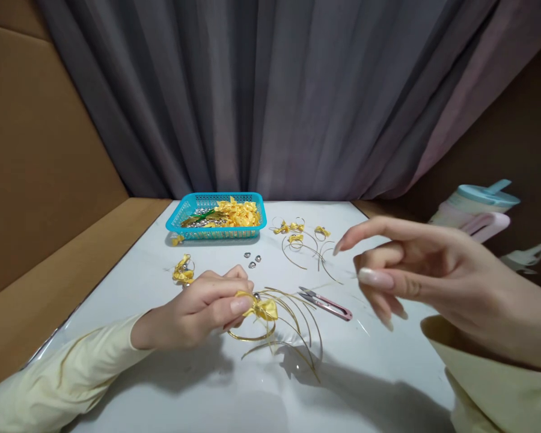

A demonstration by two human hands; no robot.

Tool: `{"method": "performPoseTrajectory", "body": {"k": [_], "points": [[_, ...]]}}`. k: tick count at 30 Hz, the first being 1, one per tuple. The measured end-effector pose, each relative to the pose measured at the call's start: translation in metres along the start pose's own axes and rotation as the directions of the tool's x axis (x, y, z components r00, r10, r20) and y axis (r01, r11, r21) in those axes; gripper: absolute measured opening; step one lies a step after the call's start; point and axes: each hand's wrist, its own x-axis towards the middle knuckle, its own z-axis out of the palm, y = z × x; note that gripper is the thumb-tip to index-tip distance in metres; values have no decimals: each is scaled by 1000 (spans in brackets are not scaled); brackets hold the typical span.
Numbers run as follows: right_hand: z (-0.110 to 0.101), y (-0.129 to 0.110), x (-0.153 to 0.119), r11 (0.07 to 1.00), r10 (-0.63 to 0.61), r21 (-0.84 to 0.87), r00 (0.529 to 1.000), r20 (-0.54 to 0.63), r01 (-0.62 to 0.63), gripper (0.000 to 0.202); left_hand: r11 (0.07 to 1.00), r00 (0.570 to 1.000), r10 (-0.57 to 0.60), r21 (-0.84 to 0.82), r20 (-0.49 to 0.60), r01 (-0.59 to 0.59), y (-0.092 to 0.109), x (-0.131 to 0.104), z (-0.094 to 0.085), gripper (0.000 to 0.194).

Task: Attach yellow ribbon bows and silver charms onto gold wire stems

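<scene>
My left hand [207, 307] pinches a yellow ribbon bow [265, 309] between thumb and fingers. A small silver bead shows at the bow's top, and a looped gold wire [256, 338] hangs beneath it. Several loose curved gold wires [304, 337] lie on the table just right of that hand. Raised over the right side, my right hand [401, 270] has its fingers apart and bent, with nothing visible in them. Pink-handled thread snips [329, 304] rest on the table between the two hands.
A blue plastic basket [214, 234] at the back holds yellow bows and silver pieces. Three silver pieces [252, 264] lie before it. Bows with wire rings [295, 239] sit right of the basket, others [183, 269] at left. A lidded cup [478, 207] stands far right.
</scene>
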Motion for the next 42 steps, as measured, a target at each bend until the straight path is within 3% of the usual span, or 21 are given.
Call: {"method": "performPoseTrajectory", "body": {"k": [4, 10, 12, 15, 17, 20, 26, 31, 37, 40, 42], "points": [[-11, 6, 2, 996, -79, 29, 990, -117, 83, 18, 998, 1000, 6, -55, 29, -4, -3, 0, 2, 30], [2, 18, 26, 954, -113, 250, 970, -216, 167, 15, 970, 982, -160, -167, 100, 175, -9, 1, 11, 32], [12, 25, 35, 890, -65, 433, 980, -186, 142, 12, 955, 972, -198, -197, 129, 221, -13, 2, 15, 33], [30, 35, 45, 699, 41, 713, 992, -117, 55, 10, 936, 959, -234, -229, 157, 266, -20, 3, 21, 35], [40, 38, 47, 588, 82, 809, 993, -79, 16, 10, 927, 949, -257, -230, 183, 295, -24, 3, 25, 35], [48, 34, 45, 534, 83, 846, 995, -51, -1, 14, 919, 924, -302, -186, 236, 348, -30, 2, 30, 35], [38, 11, 28, 582, 27, 804, 985, -170, 123, 15, 939, 914, -292, -95, 282, 329, -37, 2, 37, 33], [24, 1, 18, 700, -13, 668, 940, -340, 251, 25, 947, 917, -288, -60, 275, 316, -38, 3, 37, 32], [16, -6, 12, 884, 54, 433, 880, -473, 178, 27, 958, 923, -261, -39, 283, 283, -41, 3, 36, 33], [13, -9, 9, 918, 68, 360, 831, -552, 164, 26, 945, 908, -294, -54, 298, 324, -42, 4, 34, 34], [10, -11, 8, 912, 48, 361, 824, -565, 194, 28, 945, 908, -290, -59, 304, 322, -42, 4, 33, 34]]}}
